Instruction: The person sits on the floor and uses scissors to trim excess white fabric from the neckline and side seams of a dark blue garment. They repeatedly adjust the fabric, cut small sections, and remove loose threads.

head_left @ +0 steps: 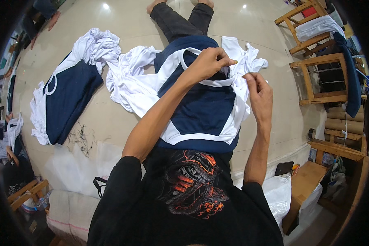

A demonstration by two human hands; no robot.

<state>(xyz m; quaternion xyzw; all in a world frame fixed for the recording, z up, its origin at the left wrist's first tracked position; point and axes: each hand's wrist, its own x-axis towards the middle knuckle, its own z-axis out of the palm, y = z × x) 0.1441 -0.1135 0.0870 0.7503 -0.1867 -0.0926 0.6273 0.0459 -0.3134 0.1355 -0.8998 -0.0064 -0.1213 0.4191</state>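
Note:
A navy and white garment (203, 107) lies spread over my lap, its white-trimmed neck opening towards my hands. My left hand (213, 63) is above that opening, thumb and fingers pinched together; whether a thread or anything small is between them is too fine to tell. To the right of the opening, beside the white fabric, my right hand (258, 89) is raised with its thumb and forefinger close together; its hold is also unclear. White sleeves bunch up on both sides of the garment. Another navy and white garment (72, 98) rests on the floor at the left.
Loose dark threads (81, 138) lie on the tiled floor beside translucent sheeting (71, 163). Wooden frames (322, 80) stand at the right, near a cardboard box (309, 184) and a dark phone-like device (284, 168). Other people are partly visible along the left edge.

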